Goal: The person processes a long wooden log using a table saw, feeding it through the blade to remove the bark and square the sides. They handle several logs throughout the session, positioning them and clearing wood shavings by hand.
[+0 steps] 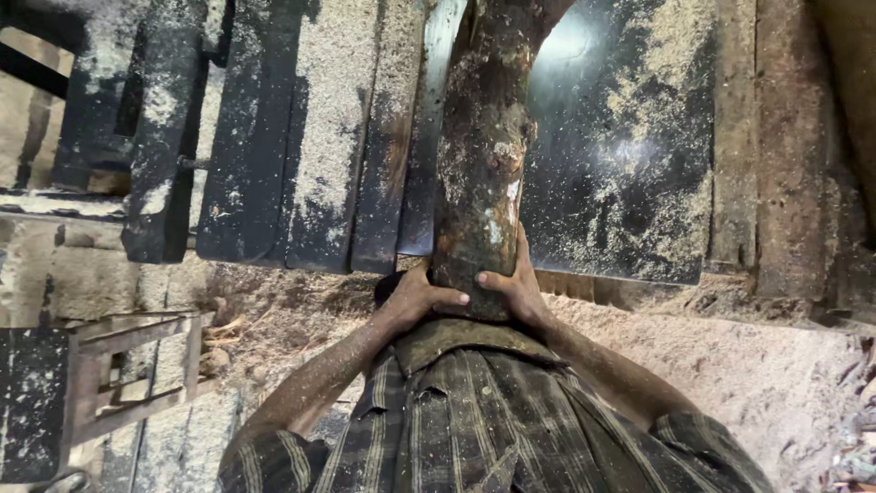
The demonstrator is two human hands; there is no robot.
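Note:
A rough, bark-covered log lies lengthwise on a dark metal saw table and runs away from me toward the top of the head view. Its near end overhangs the table's front edge, close to my chest. My left hand grips that end from the left, thumb across the cut face. My right hand clasps it from the right, fingers up along the bark. Both forearms are dusted with sawdust. The log's far end is cut off by the frame.
Sawdust coats the table and the floor. Dark metal slabs and rails make up the table's left part. A small metal frame stand sits at lower left. A worn wooden beam borders the table's right side.

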